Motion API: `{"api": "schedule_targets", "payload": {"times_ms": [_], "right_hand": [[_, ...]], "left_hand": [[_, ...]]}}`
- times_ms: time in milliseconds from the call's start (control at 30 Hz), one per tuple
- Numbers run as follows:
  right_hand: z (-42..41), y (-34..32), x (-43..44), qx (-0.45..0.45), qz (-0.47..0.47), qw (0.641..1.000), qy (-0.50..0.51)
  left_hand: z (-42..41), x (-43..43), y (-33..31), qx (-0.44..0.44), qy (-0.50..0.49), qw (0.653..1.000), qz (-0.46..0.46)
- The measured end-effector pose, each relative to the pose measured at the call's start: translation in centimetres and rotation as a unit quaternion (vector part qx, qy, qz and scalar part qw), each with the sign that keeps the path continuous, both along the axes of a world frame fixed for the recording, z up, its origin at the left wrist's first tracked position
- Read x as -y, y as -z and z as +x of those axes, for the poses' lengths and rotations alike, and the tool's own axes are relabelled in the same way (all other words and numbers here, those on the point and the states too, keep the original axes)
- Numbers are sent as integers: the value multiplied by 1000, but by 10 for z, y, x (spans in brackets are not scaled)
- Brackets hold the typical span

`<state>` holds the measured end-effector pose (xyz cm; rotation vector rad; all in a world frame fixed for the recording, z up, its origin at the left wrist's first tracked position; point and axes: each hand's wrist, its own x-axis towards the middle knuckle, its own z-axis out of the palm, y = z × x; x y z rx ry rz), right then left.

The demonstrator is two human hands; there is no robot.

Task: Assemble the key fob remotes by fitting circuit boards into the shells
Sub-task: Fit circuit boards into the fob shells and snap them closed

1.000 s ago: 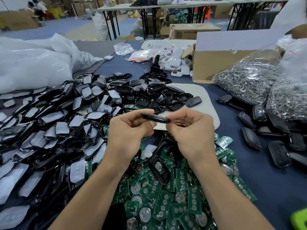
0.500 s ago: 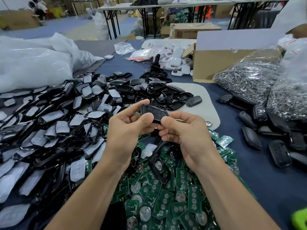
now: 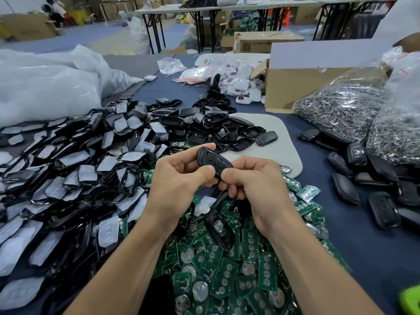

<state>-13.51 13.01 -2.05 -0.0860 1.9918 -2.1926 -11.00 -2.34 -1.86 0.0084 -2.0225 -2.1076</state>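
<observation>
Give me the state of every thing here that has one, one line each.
key fob, looks closed up, held above the table by both hands.
left hand, pinching the fob's far end with thumb and fingers.
right hand, pinching the fob's near end.
circuit boards, loose in a heap, not fitted.
empty shells, open, piled on the table.
cardboard box, flaps open.

The key fob [image 3: 214, 161] at the centre is smooth, faintly glossy black plastic, the circuit boards [image 3: 227, 280] at 6 o'clock are glossy green with shiny metal discs, the tablecloth [image 3: 363, 246] at 4 o'clock is matt blue cloth, and the box [image 3: 295, 87] at 1 o'clock is matt brown cardboard.
</observation>
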Motion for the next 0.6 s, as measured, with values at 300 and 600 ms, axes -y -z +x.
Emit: {"api": "schedule_targets", "payload": {"times_ms": [300,600], "right_hand": [[-5,4,-6,28,-84,996,-23],[-5,6,-6,53,-100,993,-26]], "left_hand": [[-2,1,-1,53,-40,997,33],[-4,1,-3,82,-66,993,57]]}}
